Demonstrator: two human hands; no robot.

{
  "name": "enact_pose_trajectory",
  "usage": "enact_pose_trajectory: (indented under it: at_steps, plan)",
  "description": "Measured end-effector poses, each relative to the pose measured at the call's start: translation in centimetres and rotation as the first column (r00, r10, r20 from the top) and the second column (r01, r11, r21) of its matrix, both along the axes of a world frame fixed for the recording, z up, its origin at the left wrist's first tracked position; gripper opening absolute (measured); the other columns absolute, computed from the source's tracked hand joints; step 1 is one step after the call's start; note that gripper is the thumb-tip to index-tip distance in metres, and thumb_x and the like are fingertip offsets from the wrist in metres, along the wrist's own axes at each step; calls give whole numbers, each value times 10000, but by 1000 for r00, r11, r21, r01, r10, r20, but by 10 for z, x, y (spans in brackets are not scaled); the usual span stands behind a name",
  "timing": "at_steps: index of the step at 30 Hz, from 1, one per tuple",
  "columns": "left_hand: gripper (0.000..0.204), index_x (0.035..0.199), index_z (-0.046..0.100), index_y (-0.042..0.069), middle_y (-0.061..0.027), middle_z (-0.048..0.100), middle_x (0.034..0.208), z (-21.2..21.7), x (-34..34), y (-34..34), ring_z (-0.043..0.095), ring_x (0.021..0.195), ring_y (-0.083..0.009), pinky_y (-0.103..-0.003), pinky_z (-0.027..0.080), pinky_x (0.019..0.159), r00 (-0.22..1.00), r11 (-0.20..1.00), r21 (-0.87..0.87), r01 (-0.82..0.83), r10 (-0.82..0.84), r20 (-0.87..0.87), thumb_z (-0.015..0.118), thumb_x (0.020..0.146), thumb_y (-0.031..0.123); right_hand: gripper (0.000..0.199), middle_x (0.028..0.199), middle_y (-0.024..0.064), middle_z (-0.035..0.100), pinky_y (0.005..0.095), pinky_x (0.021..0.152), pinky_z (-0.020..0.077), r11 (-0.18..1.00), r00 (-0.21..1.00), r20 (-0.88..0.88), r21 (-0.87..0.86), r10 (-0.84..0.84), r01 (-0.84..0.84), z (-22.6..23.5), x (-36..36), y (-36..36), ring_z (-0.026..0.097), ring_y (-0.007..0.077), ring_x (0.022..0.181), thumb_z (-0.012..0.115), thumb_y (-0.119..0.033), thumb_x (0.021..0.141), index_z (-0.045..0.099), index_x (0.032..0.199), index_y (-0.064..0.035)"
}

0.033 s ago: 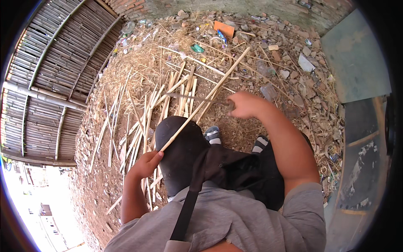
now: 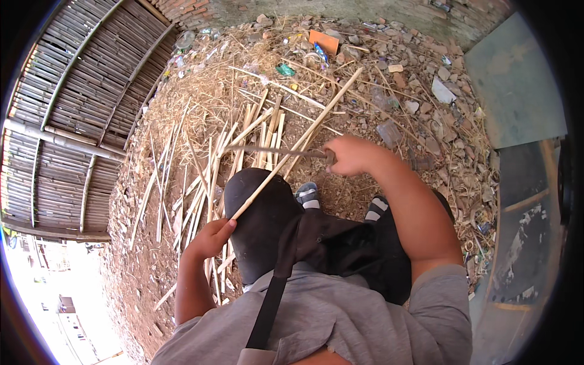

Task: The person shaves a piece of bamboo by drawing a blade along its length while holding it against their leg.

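Observation:
My left hand [image 2: 212, 237] is closed around the near end of a long pale bamboo strip [image 2: 329, 109]. The strip slants away to the upper right, passing over my bent, dark-trousered left knee [image 2: 255, 188]. My right hand [image 2: 351, 156] grips the short handle of a long-bladed knife [image 2: 261, 149]. Its blade points left and crosses the strip beyond the knee; whether the edge touches the strip I cannot tell. Several cut bamboo strips [image 2: 213, 161] lie loosely piled on the ground beside and beyond that knee.
A bamboo-slat panel [image 2: 79, 79] stands at the left. Rubble [image 2: 432, 115], straw and litter cover the ground, with an orange flat piece [image 2: 324, 42] at the back. A brick wall [image 2: 365, 12] runs behind, and grey boards [image 2: 517, 85] lean at the right. My sandalled feet [image 2: 308, 196] are below.
My right hand has shifted slightly left, and the knife's blade reaches farther left and a little lower across the strip. The left hand and the bamboo strip stay in place.

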State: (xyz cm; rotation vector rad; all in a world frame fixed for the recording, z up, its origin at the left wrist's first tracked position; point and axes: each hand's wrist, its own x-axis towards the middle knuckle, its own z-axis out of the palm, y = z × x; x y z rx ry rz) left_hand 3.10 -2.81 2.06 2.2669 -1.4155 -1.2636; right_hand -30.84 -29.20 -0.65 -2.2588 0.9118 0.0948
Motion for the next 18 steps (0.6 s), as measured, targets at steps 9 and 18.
enact_pose_trajectory:
  at_steps: [9, 18]
  plan:
    - [577, 1076, 678, -32, -132, 672, 879, -12, 1, 3, 586, 859, -211, -370, 484, 826, 1000, 998, -56, 2, -2, 12, 470, 1067, 507, 543, 1061, 191, 731, 416, 868, 543, 936, 944, 17, 138, -329, 323, -9, -37, -34, 702, 332, 1004, 799, -328, 765, 685, 1187, -6]
    - [574, 1032, 666, -33, -153, 666, 840, -17, 1, 9, 595, 819, -228, -388, 491, 793, 999, 995, -102, 17, -12, 42, 488, 1059, 512, 569, 1148, 199, 718, 420, 936, 544, 998, 999, 30, 60, -23, 21, 4, -10, -13, 692, 341, 1073, 780, -305, 768, 674, 1254, -29]
